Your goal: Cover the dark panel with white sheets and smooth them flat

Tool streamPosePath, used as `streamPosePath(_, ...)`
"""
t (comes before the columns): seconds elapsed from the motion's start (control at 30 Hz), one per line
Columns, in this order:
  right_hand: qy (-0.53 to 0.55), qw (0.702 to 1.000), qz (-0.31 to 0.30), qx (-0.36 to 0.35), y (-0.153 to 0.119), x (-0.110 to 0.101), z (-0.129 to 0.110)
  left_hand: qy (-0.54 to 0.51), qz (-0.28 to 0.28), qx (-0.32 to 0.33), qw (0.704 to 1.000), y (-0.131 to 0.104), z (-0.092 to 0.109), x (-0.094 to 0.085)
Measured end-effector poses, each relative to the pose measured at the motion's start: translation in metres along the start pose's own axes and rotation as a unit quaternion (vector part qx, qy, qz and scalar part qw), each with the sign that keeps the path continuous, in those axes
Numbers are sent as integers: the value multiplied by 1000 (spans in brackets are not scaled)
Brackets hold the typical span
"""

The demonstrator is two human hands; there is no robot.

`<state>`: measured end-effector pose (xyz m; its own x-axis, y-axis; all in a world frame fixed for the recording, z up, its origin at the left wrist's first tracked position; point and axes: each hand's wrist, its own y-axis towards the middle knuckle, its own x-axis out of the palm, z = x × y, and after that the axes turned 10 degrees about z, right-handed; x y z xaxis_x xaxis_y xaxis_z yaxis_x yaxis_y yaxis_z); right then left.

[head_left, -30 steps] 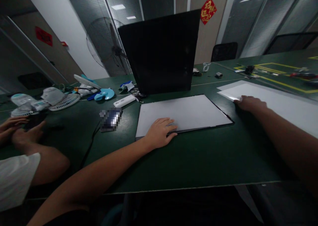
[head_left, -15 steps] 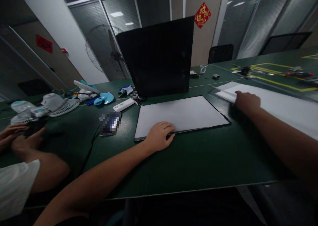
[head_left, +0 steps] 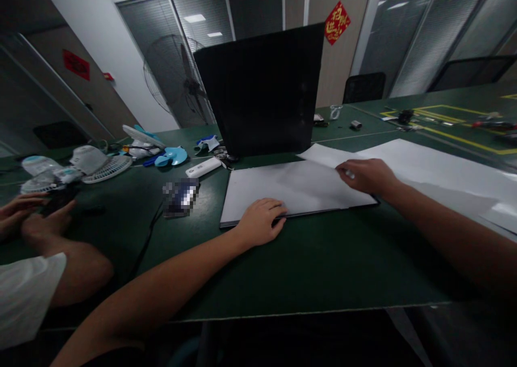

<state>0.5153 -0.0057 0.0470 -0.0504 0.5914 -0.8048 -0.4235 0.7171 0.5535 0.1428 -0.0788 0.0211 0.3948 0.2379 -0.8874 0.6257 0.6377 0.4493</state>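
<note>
the left hand (head_left: 262,220) lies over the near edge of the dark-rimmed white panel (head_left: 266,183), fingers together, thumb apart. the right hand (head_left: 369,177) pinches a white sheet (head_left: 323,155) by its edge, over the panel's right part (the panel lies flat on the green table (head_left: 307,270), before an upright black board (head_left: 262,92)).
</note>
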Motion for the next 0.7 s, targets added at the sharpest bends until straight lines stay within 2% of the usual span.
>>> streamPosePath(0.07,63,989,-20,-134,2,4,-17,1,1,1,1000,1,1,-1)
streamPosePath(0.13,104,970,-19,-219,2,5,-33,2,-2,4,1000,1,1,-1)
streamPosePath(0.3,133,940,19,-314,0,-1,-63,11,5,20,1000,1,0,-1)
streamPosePath(0.5,143,920,62,-359,-3,-1,-68,29,23,29,999,-1,2,-2)
streamPosePath(0.7,98,941,139,-294,-8,-6,-59,67,90,56,992,-3,7,-6)
